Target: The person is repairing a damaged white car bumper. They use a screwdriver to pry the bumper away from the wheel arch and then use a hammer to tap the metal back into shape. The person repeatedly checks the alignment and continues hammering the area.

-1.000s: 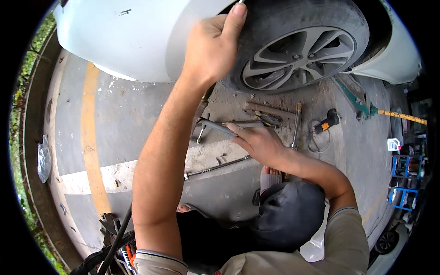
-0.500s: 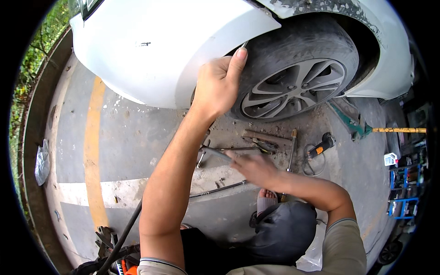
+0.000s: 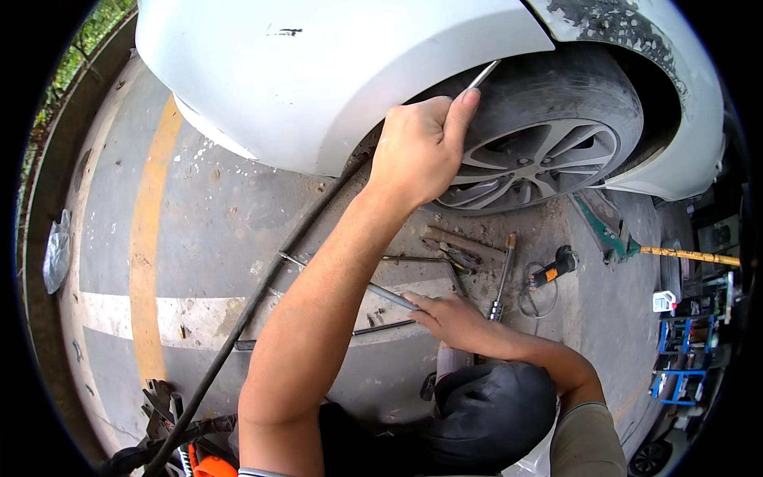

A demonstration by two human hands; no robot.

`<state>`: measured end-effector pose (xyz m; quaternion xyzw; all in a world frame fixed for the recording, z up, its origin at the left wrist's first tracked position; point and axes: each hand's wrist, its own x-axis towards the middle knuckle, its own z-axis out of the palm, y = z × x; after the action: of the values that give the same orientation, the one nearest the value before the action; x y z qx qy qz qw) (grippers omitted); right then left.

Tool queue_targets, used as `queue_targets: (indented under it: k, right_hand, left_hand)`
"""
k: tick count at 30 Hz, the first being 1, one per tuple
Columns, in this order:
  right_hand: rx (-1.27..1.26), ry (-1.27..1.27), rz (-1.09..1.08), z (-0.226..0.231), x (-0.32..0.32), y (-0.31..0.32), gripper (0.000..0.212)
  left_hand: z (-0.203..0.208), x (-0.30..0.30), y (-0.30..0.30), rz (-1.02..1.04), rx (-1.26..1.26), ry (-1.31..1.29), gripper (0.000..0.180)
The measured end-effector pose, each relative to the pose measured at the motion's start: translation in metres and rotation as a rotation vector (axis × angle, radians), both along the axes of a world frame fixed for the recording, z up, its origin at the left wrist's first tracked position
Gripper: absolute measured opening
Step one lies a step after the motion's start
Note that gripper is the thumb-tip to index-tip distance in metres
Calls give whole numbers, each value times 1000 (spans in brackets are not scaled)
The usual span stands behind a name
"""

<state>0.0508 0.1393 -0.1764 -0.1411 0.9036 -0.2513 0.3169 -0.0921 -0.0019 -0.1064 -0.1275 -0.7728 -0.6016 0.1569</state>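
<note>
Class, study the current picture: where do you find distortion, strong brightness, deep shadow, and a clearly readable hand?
Head view: the wall bows along the rim, beside black corners; head view: the white panel is very bright; head view: the wheel arch falls into dark shadow; head view: the left hand reads fairly clearly.

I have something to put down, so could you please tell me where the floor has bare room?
Mostly bare floor lies between the yellow stripe and the black hose, above the white stripe, and between the corded tool and the blue racks. Below the wheel, it is crowded with tools.
</note>
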Motion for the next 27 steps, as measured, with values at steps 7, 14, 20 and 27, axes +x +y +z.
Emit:
queue_targets:
  k: [7, 14, 20, 27]
  right_hand:
    - [-126, 74, -50, -34, 9, 17, 42]
    - [51, 85, 40, -32, -3, 15, 41]
    - [58, 7, -83, -19, -6, 13, 41]
    - [9, -40, -135, -20, 0, 17, 41]
  left_hand:
    - [4, -3, 6, -40, 26, -2, 57]
    - [4, -7, 7, 10, -99, 54, 60]
    - [1, -6, 14, -51, 8, -29, 54]
    - [-6, -4, 33, -25, 176, 102, 59]
